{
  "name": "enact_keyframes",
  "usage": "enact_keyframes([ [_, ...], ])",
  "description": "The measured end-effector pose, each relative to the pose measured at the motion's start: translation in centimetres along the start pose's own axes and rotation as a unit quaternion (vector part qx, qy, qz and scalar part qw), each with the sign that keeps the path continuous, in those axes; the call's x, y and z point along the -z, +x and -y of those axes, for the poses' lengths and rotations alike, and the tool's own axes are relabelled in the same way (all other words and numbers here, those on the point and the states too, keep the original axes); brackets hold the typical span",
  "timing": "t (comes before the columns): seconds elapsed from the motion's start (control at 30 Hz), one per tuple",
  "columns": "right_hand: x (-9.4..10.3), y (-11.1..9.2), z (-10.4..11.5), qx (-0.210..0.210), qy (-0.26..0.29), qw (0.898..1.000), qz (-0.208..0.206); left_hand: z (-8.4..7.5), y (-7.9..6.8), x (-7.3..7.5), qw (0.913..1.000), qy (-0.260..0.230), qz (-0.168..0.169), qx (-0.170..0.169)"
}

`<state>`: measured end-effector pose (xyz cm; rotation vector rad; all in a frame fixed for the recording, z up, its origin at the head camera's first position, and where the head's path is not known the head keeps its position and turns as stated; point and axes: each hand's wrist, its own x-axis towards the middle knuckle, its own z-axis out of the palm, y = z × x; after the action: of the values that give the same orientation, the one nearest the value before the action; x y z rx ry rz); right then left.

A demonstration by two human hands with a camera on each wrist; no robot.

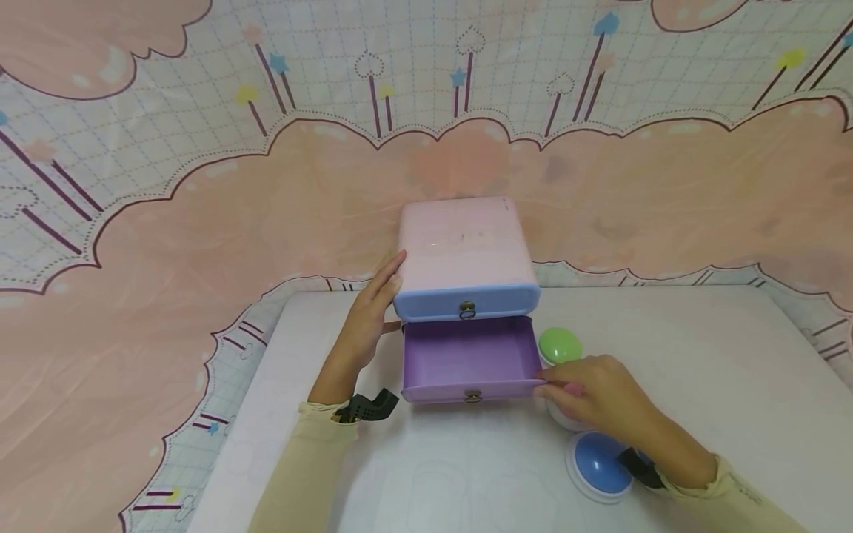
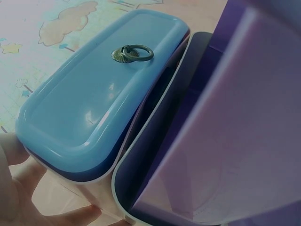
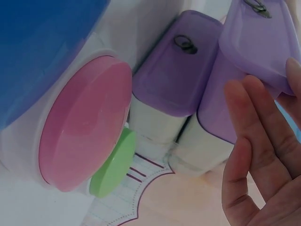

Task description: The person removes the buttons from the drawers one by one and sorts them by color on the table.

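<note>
A small pink chest of drawers (image 1: 460, 244) stands at the middle of the table. Its top blue drawer (image 1: 426, 304) is closed and carries a ring pull (image 2: 137, 52). Below that, a purple drawer (image 1: 436, 394) is pulled well out, and its visible inside is bare. Another purple drawer (image 3: 171, 77), lowest in the chest, is closed in the right wrist view. My left hand (image 1: 363, 326) rests against the chest's left side with extended fingers. With thumb and fingers, my right hand (image 1: 603, 396) pinches the front right corner of the pulled-out drawer.
Right of the chest, a green-domed round button (image 1: 560, 345), a pink-domed one (image 3: 87, 125) and a blue-domed one (image 1: 603, 463) line up on the white table (image 1: 720, 385). The right hand partly covers the pink one. A patterned cloth (image 1: 320, 200) hangs behind the chest.
</note>
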<state>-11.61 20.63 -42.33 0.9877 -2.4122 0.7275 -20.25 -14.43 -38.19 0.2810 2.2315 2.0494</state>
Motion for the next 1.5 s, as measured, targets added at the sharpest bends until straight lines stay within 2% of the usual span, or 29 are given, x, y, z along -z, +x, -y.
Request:
enact_keyframes([
  [0.23,0.0,0.1,0.0,0.001,0.0,1.0,-0.009,0.0,0.0,0.0,1.0,-0.001,0.001,-0.001],
  [0.47,0.0,0.5,0.2,-0.022,0.003,1.0,-0.007,0.0,0.1,0.1,1.0,-0.006,0.0,0.001],
  [0.73,-0.2,0.8,-0.1,-0.025,0.009,1.0,-0.011,0.1,0.1,0.1,1.0,-0.001,0.002,0.001],
  [1.23,-0.4,1.5,-0.2,-0.047,0.0,0.999,0.002,0.3,0.2,0.1,1.0,0.005,-0.001,0.003],
  [1.5,-0.6,2.0,-0.4,-0.048,-0.007,0.999,-0.007,0.2,0.1,0.1,1.0,0.003,0.002,0.003],
])
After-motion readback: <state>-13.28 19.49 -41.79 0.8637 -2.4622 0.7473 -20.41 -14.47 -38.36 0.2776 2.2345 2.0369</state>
